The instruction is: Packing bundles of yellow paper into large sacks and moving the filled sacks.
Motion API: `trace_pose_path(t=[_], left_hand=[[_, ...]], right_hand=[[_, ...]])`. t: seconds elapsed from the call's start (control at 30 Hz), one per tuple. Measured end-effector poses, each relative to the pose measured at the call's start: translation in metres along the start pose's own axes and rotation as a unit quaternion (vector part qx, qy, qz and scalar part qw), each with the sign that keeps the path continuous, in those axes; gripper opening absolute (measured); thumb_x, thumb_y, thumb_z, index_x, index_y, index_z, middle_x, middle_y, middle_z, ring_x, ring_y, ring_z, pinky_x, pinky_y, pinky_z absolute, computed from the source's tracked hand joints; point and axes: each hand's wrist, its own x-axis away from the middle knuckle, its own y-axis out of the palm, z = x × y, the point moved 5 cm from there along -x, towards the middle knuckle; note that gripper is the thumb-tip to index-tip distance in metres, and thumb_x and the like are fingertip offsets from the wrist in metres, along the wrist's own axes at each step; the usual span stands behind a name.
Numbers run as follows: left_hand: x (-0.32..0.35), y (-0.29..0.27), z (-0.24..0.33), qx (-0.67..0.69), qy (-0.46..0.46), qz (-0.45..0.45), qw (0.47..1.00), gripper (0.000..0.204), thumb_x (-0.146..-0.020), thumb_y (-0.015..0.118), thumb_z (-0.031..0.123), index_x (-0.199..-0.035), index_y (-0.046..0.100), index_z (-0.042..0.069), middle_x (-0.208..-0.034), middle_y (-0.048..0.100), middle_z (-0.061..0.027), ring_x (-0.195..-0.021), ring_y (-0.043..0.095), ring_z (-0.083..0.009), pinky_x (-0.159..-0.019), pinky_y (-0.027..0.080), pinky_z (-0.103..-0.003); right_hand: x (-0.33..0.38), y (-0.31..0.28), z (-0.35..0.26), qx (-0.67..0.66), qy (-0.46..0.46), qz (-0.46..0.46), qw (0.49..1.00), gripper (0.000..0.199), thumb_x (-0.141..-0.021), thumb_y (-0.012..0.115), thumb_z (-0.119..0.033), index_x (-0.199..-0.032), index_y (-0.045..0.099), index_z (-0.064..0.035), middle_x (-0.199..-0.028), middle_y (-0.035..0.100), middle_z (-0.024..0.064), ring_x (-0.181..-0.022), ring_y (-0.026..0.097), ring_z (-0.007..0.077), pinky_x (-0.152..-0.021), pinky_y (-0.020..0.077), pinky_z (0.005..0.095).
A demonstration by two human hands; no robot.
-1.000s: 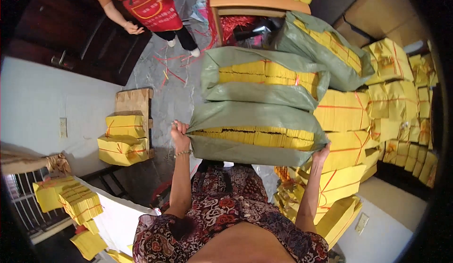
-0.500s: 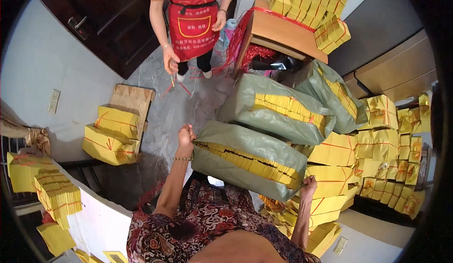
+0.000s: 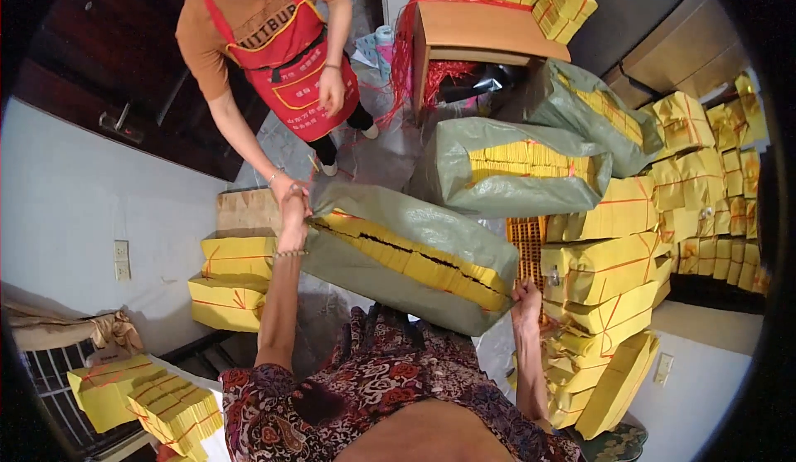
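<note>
My left hand (image 3: 293, 213) and right hand (image 3: 524, 298) have fingers clenched on the green sack (image 3: 410, 259) ends; packed with yellow paper, it likely hangs heavy and saggy.

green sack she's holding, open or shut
Open: the green sack gapes along its top, showing yellow paper bundles inside, held at both ends.

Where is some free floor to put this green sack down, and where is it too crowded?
The green sack, held by the left hand and right hand, hangs over grey floor. That patch, between the co-worker's feet, the wooden table and the second sack, looks free. The right side is packed with yellow paper bundles; bundles on the low board fill the left.
</note>
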Motion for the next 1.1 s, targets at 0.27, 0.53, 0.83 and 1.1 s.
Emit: trace_pose_path(t=[0.27,0.53,0.83,1.1], left_hand=[[-0.070,-0.068,0.028,-0.229,0.150,0.067,0.959,0.037,-0.095,0.033,0.025,-0.076,0.057,0.004,-0.064,0.056,-0.0057,-0.053,0.047,-0.0132,-0.049,0.039,-0.027],[-0.069,-0.068,0.044,-0.387,0.278,0.200,0.856,0.032,-0.093,0.039,0.025,-0.087,0.057,-0.001,-0.072,0.060,-0.0147,-0.061,0.053,-0.0214,-0.059,0.043,-0.036],[0.048,-0.088,0.040,-0.089,0.344,0.162,0.921,0.009,-0.090,0.047,0.003,-0.095,0.053,-0.001,-0.091,0.055,-0.0044,-0.084,0.052,-0.0118,-0.077,0.042,-0.025],[0.249,-0.005,-0.166,0.473,-0.589,-0.105,0.646,0.047,-0.086,0.051,0.016,-0.121,0.034,-0.011,-0.131,0.032,-0.0288,-0.124,0.033,-0.0372,-0.104,0.028,-0.045]], right_hand=[[0.001,0.051,0.101,0.048,0.128,-0.096,0.986,0.027,-0.092,0.042,-0.022,-0.068,0.043,-0.0103,-0.059,0.034,-0.0023,-0.050,0.028,0.0108,-0.048,0.0254,0.0256],[0.034,0.106,0.127,0.224,0.170,-0.168,0.945,0.031,-0.094,0.040,-0.028,-0.068,0.043,-0.0109,-0.058,0.032,-0.0033,-0.051,0.028,0.0083,-0.046,0.0246,0.0242],[0.053,0.114,0.134,0.335,0.146,-0.153,0.918,0.033,-0.094,0.040,-0.030,-0.069,0.045,-0.0098,-0.056,0.038,-0.0027,-0.050,0.036,0.0090,-0.048,0.0303,0.0245],[0.047,0.174,0.106,0.413,0.059,-0.287,0.862,0.033,-0.094,0.040,-0.030,-0.069,0.045,-0.0088,-0.058,0.038,-0.0038,-0.053,0.035,0.0067,-0.048,0.0295,0.0222]])
